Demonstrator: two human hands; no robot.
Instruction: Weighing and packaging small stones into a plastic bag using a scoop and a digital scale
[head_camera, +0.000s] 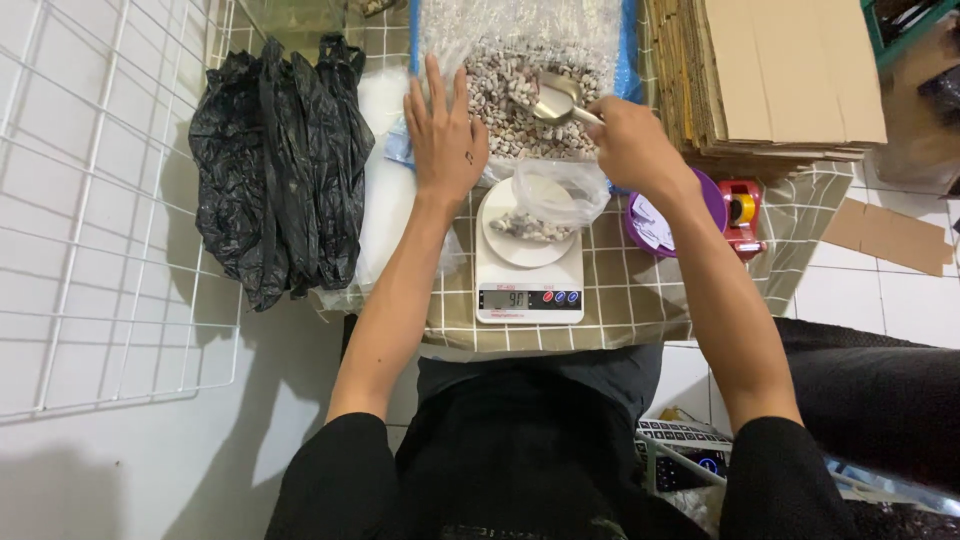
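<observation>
Right hand (630, 140) grip closed on metal scoop (556, 99) over pebble sack (520, 60); left hand (445, 135) open, flat on pebbles; small bag (558, 195) sits on scale (528, 270)

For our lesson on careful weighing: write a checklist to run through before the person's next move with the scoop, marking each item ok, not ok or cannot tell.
1. Right hand grips metal scoop: ok.
2. Scoop sits in the big bag of pebbles: ok.
3. Left hand steadies that bag: ok.
4. Small clear bag stands open on the scale: ok.
5. Scale display lit: ok.
6. Scoop full: cannot tell.
</observation>
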